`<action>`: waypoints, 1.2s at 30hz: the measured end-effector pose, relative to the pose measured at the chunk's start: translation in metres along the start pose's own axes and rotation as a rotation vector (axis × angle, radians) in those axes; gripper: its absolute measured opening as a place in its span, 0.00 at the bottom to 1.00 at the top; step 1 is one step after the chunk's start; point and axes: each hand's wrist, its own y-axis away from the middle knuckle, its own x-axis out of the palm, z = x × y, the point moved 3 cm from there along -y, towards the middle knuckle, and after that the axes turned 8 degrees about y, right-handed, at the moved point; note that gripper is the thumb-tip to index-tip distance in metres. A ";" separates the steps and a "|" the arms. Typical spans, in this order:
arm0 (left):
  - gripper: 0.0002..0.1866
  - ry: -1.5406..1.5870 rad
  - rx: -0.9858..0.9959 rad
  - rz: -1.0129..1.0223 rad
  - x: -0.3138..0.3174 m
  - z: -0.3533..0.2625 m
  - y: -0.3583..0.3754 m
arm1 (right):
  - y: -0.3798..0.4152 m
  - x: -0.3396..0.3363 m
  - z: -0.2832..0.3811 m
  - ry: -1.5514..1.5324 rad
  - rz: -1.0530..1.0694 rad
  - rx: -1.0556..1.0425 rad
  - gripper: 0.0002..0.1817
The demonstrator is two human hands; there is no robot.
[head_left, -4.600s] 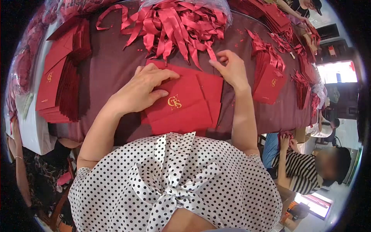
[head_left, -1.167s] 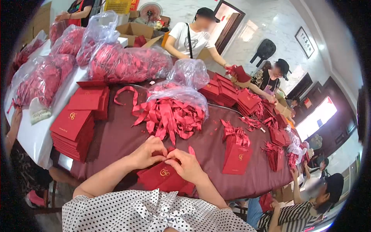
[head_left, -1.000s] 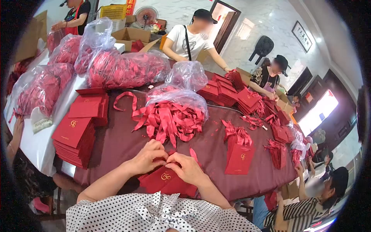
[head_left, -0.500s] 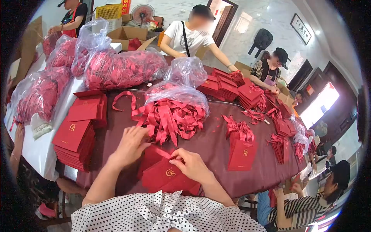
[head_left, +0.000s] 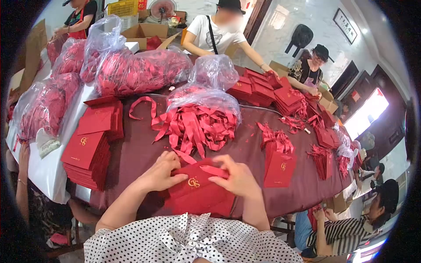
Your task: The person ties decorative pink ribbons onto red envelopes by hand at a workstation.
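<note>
A red envelope (head_left: 197,184) with a gold monogram lies flat before me at the table's front, with more red paper under it. My left hand (head_left: 164,173) is closed at its upper left edge, thumb on the face. At its upper right, my right hand (head_left: 234,175) pinches a red ribbon (head_left: 213,170) between thumb and fingers. Another ribbon end reaches down from the ribbon heap (head_left: 199,127) towards the envelope's top. That heap spills from a clear plastic bag (head_left: 215,74) just beyond my hands.
Stacked red envelopes (head_left: 87,153) stand at left; a ribboned stack (head_left: 279,168) lies at right. Bulging plastic bags (head_left: 140,72) cover the far left. A person (head_left: 219,35) reaches over more stacks at the back; another person (head_left: 351,223) sits at right.
My left hand has come down from the ribbon heap to the envelope's left edge. My right hand has shifted right with the ribbon, away from the envelope's middle.
</note>
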 end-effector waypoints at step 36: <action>0.10 0.704 0.005 -0.032 0.020 0.006 -0.006 | -0.010 0.057 0.003 -0.881 -0.078 0.196 0.07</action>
